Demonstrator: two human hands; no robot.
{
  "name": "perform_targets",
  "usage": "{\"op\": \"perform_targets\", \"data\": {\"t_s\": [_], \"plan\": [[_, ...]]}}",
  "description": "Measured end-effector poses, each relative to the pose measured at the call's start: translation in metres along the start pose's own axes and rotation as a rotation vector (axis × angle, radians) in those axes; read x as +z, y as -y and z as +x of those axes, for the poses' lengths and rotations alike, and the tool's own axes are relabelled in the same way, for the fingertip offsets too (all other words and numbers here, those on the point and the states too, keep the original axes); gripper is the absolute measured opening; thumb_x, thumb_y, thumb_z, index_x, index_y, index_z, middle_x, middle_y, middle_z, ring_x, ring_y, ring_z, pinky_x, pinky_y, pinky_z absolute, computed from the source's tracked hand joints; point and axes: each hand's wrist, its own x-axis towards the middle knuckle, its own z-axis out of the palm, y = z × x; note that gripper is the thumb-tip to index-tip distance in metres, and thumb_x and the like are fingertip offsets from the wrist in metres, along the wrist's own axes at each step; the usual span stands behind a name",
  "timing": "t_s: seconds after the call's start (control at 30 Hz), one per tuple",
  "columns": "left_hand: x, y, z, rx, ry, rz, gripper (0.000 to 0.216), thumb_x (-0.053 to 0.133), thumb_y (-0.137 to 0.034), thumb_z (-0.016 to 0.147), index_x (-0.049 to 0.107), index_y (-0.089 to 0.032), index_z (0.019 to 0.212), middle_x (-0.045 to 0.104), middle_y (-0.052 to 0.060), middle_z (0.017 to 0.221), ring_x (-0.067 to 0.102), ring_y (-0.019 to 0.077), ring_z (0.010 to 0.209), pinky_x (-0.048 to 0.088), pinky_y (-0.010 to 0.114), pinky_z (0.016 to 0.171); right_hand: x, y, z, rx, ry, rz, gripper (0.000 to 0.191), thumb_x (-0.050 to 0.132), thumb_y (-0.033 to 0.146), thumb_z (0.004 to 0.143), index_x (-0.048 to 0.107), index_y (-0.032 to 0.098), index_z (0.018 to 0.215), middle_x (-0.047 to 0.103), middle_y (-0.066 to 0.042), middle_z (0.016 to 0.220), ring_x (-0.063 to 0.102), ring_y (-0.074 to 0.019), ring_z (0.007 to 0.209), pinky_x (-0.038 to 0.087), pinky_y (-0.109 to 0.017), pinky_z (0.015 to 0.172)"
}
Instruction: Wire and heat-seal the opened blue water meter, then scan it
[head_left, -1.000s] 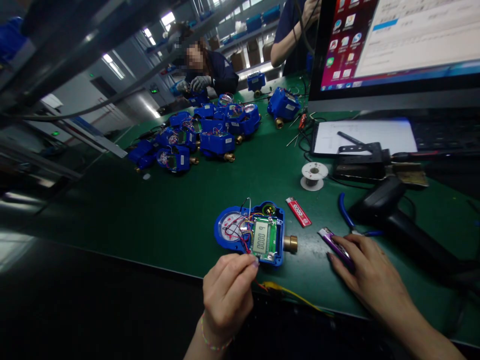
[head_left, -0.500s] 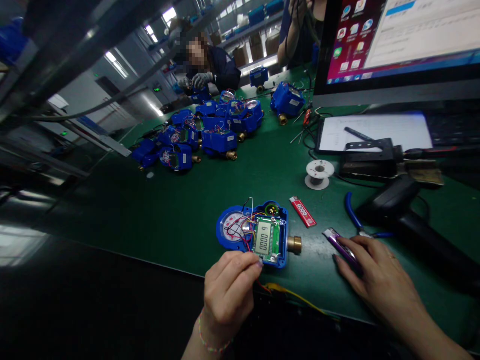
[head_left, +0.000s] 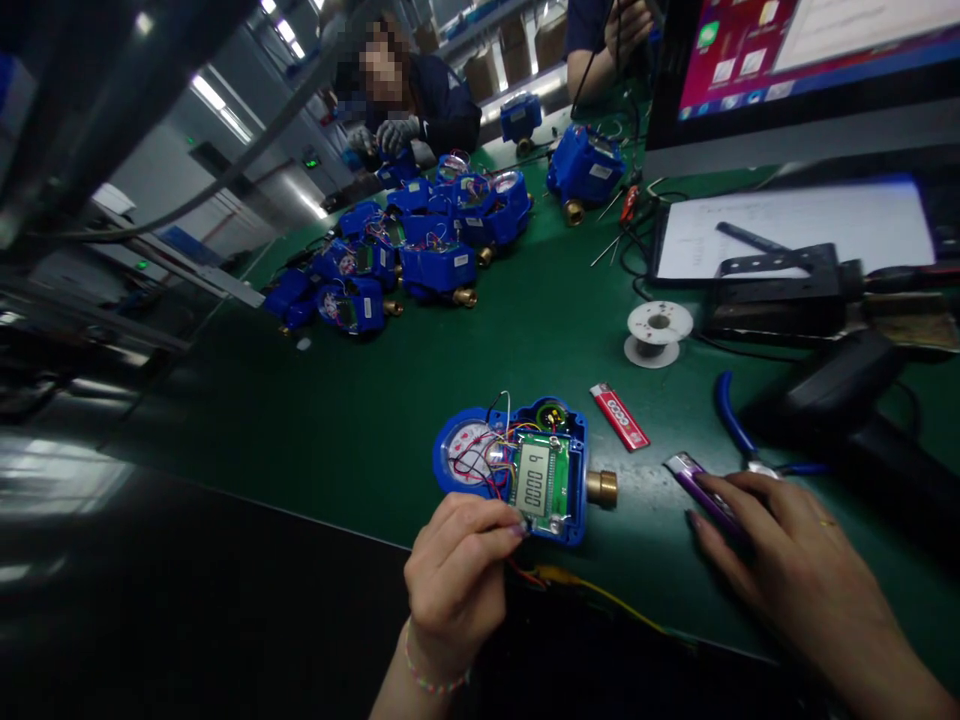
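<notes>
An opened blue water meter (head_left: 517, 468) with a green circuit board, an LCD reading and a brass fitting lies on the green table near the front edge. My left hand (head_left: 457, 580) is pinched on thin red wires at the meter's lower edge, beside the board. My right hand (head_left: 787, 570) rests on the table to the right, fingers closing over a purple lighter (head_left: 701, 485). A red lighter (head_left: 619, 416) lies just beyond the meter.
Blue-handled pliers (head_left: 739, 430) and a black scanner (head_left: 840, 400) lie right. A solder spool (head_left: 658, 334), clipboard (head_left: 780, 240) and monitor (head_left: 810, 70) stand behind. Several blue meters (head_left: 427, 250) are heaped at back left, where a gloved person (head_left: 412, 100) works; another person's hand (head_left: 622, 25) shows.
The view has shifted slightly; both hands stay where they were, the left still pinching the wires, the right still on the purple lighter.
</notes>
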Motion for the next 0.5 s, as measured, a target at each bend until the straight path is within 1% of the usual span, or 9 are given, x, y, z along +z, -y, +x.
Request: {"op": "perform_targets", "data": {"t_s": [0.2, 0.4, 0.47, 0.5], "plan": [[-0.001, 0.000, 0.003, -0.009, 0.029, -0.008, 0.021, 0.053, 0.011, 0.070, 0.059, -0.007, 0.079, 0.062, 0.006, 0.079, 0.056, 0.0122, 0.074, 0.047, 0.027, 0.061, -0.002, -0.001, 0.000, 0.000, 0.012, 0.026, 0.044, 0.034, 0.041, 0.092, 0.056, 0.008, 0.111, 0.053, -0.015, 0.097, 0.051, -0.0270, 0.086, 0.046, -0.041, 0.073], [-0.002, 0.006, 0.002, -0.037, 0.057, -0.075, 0.017, 0.056, 0.007, 0.073, 0.059, -0.008, 0.081, 0.061, 0.006, 0.081, 0.057, 0.0131, 0.076, 0.047, 0.028, 0.064, 0.003, 0.001, -0.001, -0.003, 0.012, 0.051, 0.041, 0.036, 0.039, 0.092, 0.055, 0.009, 0.112, 0.052, -0.014, 0.098, 0.052, -0.0256, 0.086, 0.047, -0.040, 0.072], [-0.004, 0.007, 0.001, -0.036, 0.054, -0.096, 0.017, 0.057, 0.005, 0.073, 0.059, -0.009, 0.081, 0.061, 0.005, 0.080, 0.058, 0.0129, 0.075, 0.048, 0.028, 0.064, -0.004, 0.003, -0.004, -0.009, -0.017, 0.059, 0.038, 0.039, 0.037, 0.092, 0.053, 0.010, 0.114, 0.051, -0.014, 0.100, 0.052, -0.0245, 0.088, 0.047, -0.038, 0.073], [-0.005, 0.008, 0.000, -0.031, 0.049, -0.097, 0.017, 0.058, 0.005, 0.073, 0.060, -0.010, 0.080, 0.062, 0.005, 0.080, 0.059, 0.0132, 0.075, 0.049, 0.028, 0.064, -0.011, 0.003, -0.004, -0.013, -0.044, 0.063, 0.035, 0.041, 0.034, 0.091, 0.052, 0.010, 0.115, 0.050, -0.014, 0.102, 0.052, -0.0239, 0.090, 0.047, -0.037, 0.075]]}}
